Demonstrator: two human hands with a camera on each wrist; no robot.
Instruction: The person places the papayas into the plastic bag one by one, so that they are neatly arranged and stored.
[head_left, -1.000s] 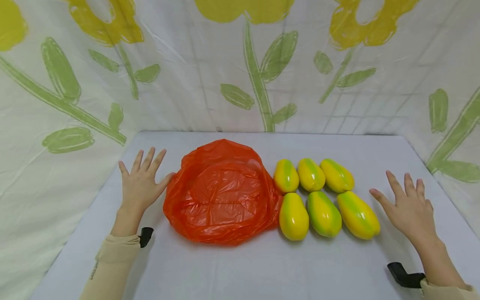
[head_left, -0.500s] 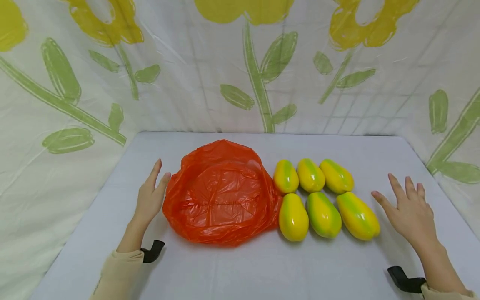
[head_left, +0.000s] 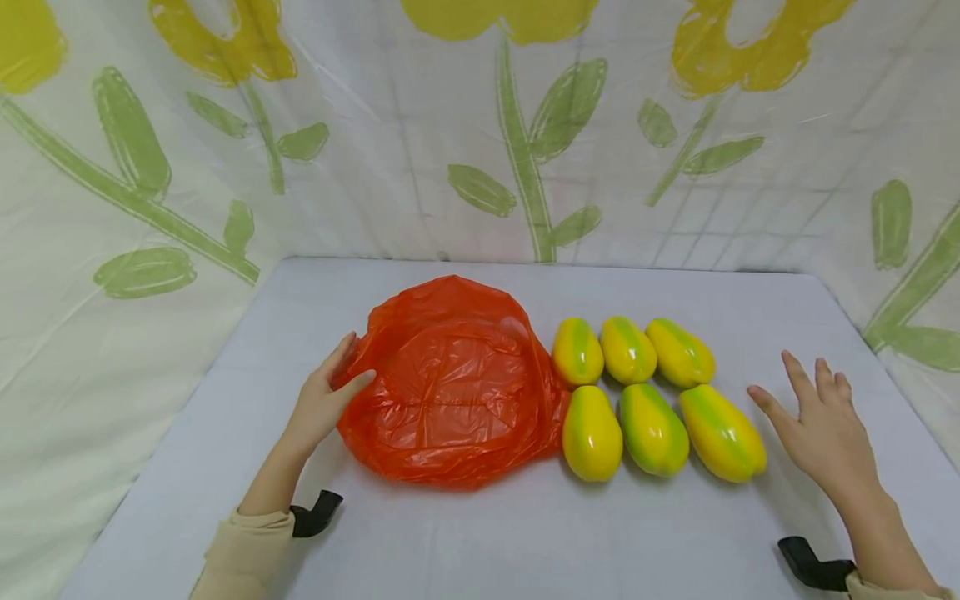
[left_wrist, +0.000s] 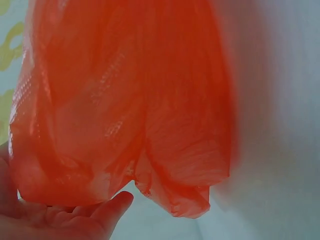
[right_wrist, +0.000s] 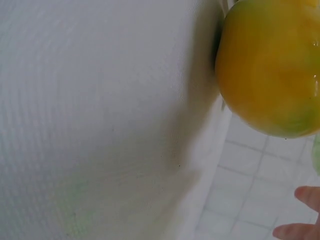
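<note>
An orange-red plastic bag lies on the table with its mouth spread wide. My left hand is at the bag's left rim, its thumb reaching over the rim and its fingers along the outer side. Up close in the left wrist view, the bag's crinkled side covers part of that hand. To the right of the bag sit several glossy yellow-green papayas in two rows. My right hand hovers with spread fingers right of the nearest papaya, holding nothing; its fingertips show low in the right wrist view.
A white cloth covers the table. Behind and beside it hangs a pale curtain with yellow flowers and green leaves. Black wrist mounts stick out from both sleeves.
My left hand has turned sideways, thumb up, and shifted right onto the bag's rim. The right hand has barely moved. Bag and papayas stay put; the whole view shifts slightly.
</note>
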